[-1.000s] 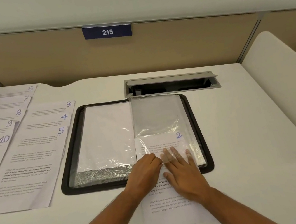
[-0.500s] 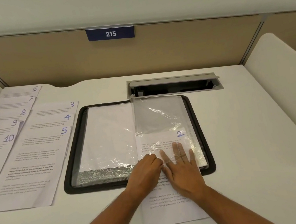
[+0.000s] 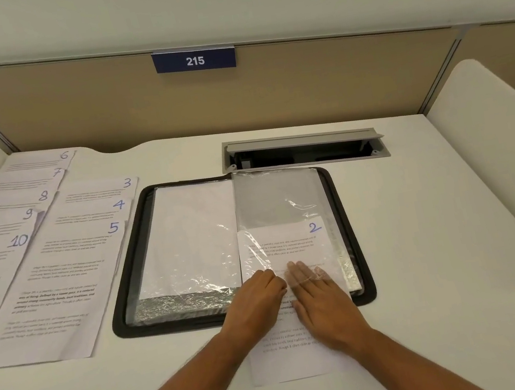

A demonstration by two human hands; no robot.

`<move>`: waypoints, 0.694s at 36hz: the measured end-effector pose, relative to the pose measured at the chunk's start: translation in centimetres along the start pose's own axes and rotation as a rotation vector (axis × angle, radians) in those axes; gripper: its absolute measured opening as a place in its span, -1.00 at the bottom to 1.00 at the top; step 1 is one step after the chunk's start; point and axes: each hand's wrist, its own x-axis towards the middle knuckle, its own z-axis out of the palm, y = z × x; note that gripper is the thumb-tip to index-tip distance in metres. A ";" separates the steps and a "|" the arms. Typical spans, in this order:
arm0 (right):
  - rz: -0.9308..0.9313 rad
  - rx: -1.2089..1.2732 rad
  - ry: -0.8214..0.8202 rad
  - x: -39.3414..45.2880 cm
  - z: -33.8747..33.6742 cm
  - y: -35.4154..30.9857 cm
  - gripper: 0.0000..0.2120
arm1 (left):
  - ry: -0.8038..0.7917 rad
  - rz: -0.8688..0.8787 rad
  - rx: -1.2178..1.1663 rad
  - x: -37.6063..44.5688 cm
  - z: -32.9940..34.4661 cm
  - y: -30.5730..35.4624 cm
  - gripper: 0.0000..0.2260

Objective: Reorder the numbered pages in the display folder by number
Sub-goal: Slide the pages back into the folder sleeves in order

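**K:** Two hands on page 2 (image 3: 287,251) right now. Right hand (image 3: 326,305) lies flat on the sheet, fingers straight, fingertips (image 3: 298,272) tucked inside the mouth of the clear sleeve (image 3: 279,201). Left hand (image 3: 254,300) sits just beside it, fingers curled down at the sleeve's near edge. It looks to be pinching the film open, but the pinch itself can't be made out.

**R:** Where's the page relative to that?

**K:** Top half, with the numeral, is beyond the fingertips and already under the film. Bottom half trails back under the palms, out over the folder's (image 3: 360,246) near rim and onto the desk (image 3: 443,249).

**R:** So the step is feeding it home.

**K:** Looks so. Advice: keep the flat palm pushing straight away from the wrist, keep the film lifted, watch the far corners. The film is wrinkled just ahead of the left hand, so paper could catch and buckle there. Slow, even pressure.

**R:** Rest of the stack?

**K:** Well off to the left of both hands: pages 3–5 (image 3: 90,255) fanned next to the folder, pages 6–10 (image 3: 1,228) fanned further left. None sleeved yet. The folder's left sleeve holds a white sheet, number not visible.

**R:** Room?

**K:** White desk, open cable hatch (image 3: 304,150) beyond the folder, beige partition (image 3: 350,85) with a sign (image 3: 194,60) reading 215.
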 end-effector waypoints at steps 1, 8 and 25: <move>0.009 0.001 -0.001 0.4 0.0 0.0 -0.41 | -0.004 0.004 0.005 0.0 0.0 -0.1 -0.98; 0.058 -0.003 0.030 2.6 -0.1 0.0 -0.39 | 0.002 0.017 0.032 -0.1 0.3 -0.4 -0.89; 0.014 -0.042 0.202 -1.3 0.7 -0.9 -0.50 | -0.015 -0.006 0.004 -0.2 0.4 0.0 -0.94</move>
